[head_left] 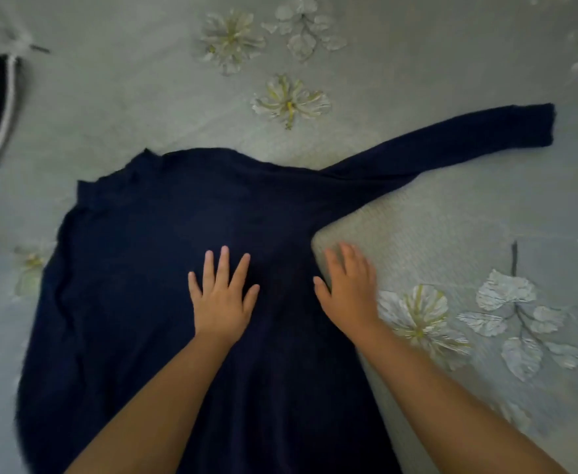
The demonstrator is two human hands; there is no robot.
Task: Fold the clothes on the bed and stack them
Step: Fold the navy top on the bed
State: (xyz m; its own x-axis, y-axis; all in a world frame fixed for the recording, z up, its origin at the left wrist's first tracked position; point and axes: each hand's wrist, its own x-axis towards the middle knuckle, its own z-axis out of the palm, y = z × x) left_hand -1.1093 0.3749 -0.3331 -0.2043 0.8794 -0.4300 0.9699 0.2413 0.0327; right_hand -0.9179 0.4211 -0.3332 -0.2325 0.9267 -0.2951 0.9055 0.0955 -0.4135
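The navy top (178, 251) looks like thin, floppy knit, so it'll drape and slide; I'd grab it at the cuff or shoulder seam. It's spread mid-bed (451, 217), one sleeve out right. Left hand (220, 299) lies flat on it, right hand (349, 285) open at its right edge.

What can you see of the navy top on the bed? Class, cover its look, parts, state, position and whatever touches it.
The navy top is dark, soft, knit-looking fabric lying spread flat on the bed. One long sleeve stretches out to the upper right, its cuff lying flat. The other sleeve is not visible. The left edge is slightly rumpled. The left hand presses flat on its middle, fingers spread; the right hand rests at its right edge, partly on the bedcover.
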